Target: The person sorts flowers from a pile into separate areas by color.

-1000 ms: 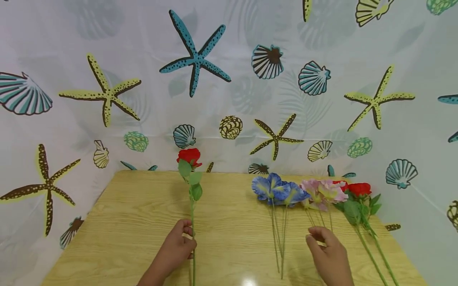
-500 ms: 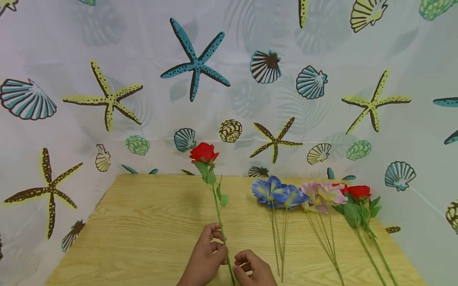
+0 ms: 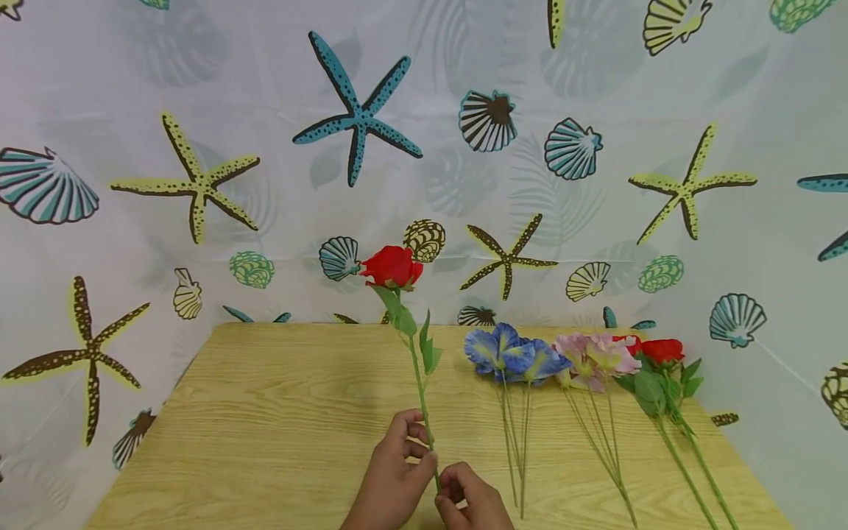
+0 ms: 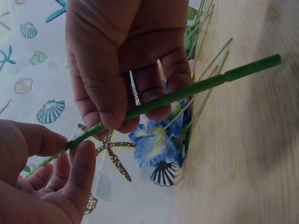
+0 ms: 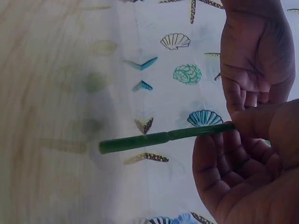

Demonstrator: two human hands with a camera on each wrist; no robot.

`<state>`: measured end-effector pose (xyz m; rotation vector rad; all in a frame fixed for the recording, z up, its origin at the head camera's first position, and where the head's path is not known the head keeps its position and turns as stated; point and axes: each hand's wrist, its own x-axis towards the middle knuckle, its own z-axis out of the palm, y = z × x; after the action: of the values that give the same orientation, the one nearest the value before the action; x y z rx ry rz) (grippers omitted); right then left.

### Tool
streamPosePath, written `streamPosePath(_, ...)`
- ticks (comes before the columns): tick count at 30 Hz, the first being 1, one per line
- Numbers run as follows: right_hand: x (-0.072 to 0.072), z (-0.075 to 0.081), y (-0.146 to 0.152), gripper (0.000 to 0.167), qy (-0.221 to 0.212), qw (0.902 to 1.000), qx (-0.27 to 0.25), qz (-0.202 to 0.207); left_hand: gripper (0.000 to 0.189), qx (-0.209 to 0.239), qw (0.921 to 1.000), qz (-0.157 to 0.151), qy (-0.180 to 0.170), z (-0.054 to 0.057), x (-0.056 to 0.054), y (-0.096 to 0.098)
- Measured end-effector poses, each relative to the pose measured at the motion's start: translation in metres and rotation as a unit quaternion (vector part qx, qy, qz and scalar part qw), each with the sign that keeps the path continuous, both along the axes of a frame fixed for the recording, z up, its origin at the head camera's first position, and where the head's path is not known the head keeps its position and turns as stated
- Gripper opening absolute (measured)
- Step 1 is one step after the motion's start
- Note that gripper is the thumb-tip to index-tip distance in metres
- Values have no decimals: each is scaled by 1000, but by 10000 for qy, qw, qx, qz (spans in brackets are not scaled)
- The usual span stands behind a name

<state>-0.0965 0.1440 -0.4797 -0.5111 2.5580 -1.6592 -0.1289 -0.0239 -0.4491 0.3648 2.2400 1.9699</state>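
Observation:
A red artificial rose stands tilted above the near middle of the table, its bloom leaning left in the head view. My left hand pinches its green stem between thumb and fingers. Lower on the same stem, my right hand pinches it between thumb and forefinger. Seen from the left wrist, both hands grip the stem, the right one nearer the cut end. In the right wrist view the bare stem end sticks out past the right hand.
On the table to the right lie blue flowers, pink flowers and more red roses, stems toward me. A curtain printed with starfish and shells hangs behind and at the sides.
My left hand has carried the rose rightward from the left part of the table, and its bloom has risen. My right hand has come left from beside the pink flowers and taken the lower stem.

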Motion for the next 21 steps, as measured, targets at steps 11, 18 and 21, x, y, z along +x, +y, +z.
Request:
streamPosePath(11,-10,36,95,14,-517,9624,1704,-2050,72,-1051,9939,329,-44,-18,-2,-21)
streamPosePath(18,-18,50,189,22,-780,9175,2889,-2621,70,-1590,9843,737,194,-21,-3,-55)
streamPosePath(21,-19,50,229,27,-1066,8992,3323,-2639,67,-1786,9789,957,247,-24,-4,-68)
